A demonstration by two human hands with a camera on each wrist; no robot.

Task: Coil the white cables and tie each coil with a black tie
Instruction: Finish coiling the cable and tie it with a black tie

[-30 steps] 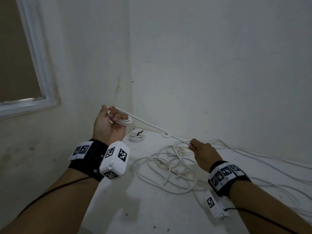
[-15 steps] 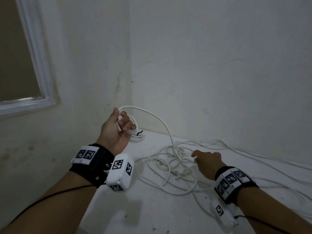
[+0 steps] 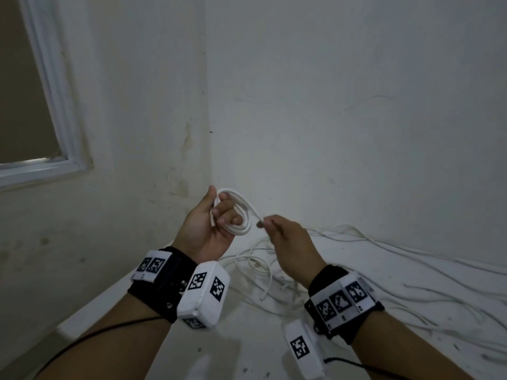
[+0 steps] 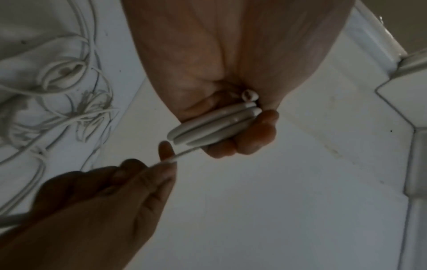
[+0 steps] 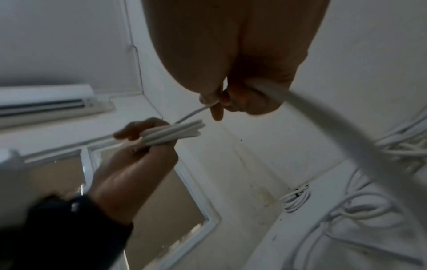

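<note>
White cable coil [image 3: 236,215] clamped in my left hand [image 3: 204,229]; my right hand [image 3: 285,237] pinches its tail just beside, rightward.

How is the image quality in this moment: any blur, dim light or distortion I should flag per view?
Head view: dim, even light, wide-angle bending of the window frame, coil fairly sharp. Left wrist view: dim, the right hand dark and soft, the left hand clearer. Right wrist view: the cable near the lens is a blurred streak; edges smeared.
</note>
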